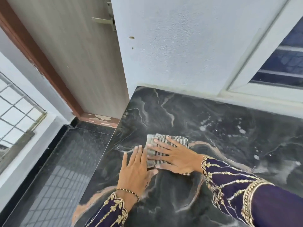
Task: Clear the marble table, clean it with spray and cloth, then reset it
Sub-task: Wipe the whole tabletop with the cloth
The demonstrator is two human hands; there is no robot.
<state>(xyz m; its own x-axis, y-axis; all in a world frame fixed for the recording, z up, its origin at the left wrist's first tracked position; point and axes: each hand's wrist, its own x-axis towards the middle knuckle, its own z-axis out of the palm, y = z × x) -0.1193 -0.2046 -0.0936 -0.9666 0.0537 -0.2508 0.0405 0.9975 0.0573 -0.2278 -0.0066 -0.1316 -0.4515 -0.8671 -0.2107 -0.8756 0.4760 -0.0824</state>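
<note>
Fingers of both hands flat, unclenched: right hand on folded ribbed cloth, left hand on veined marble table near left edge.

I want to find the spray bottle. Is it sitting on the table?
No, the marble table holds only the striped cloth under the right hand, with the left hand beside it.

door: pale wood grain, far left, metal handle | door frame: brown, paint chipped at foot | wall: white, far | window: far right, white frame | floor: dark, left | grille: near left
</note>
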